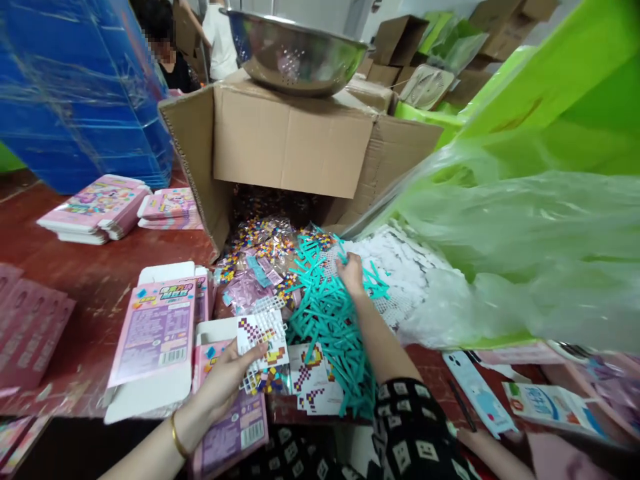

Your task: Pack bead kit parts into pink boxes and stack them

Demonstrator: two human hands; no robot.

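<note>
My left hand (225,377) is closed on a white pattern card (263,337), together with white plastic grid pieces and a small clear bag of coloured beads (275,380). Beneath this hand lies a pink and purple box (253,413) with an open flap. My right hand (351,275) reaches to the far side of a heap of teal plastic sticks (325,320). Its fingers are curled together among the sticks, beside white grid sheets (400,267); what they pinch is hidden. More pattern cards (315,380) lie right of my left hand.
A large carton (290,143) lies on its side, spilling bead bags (265,240), with a steel colander (295,53) on top. Pink boxes (155,327) are stacked at left. Green plastic (525,220) rises at right. Another person's arm (493,450) and a phone (477,393) are lower right.
</note>
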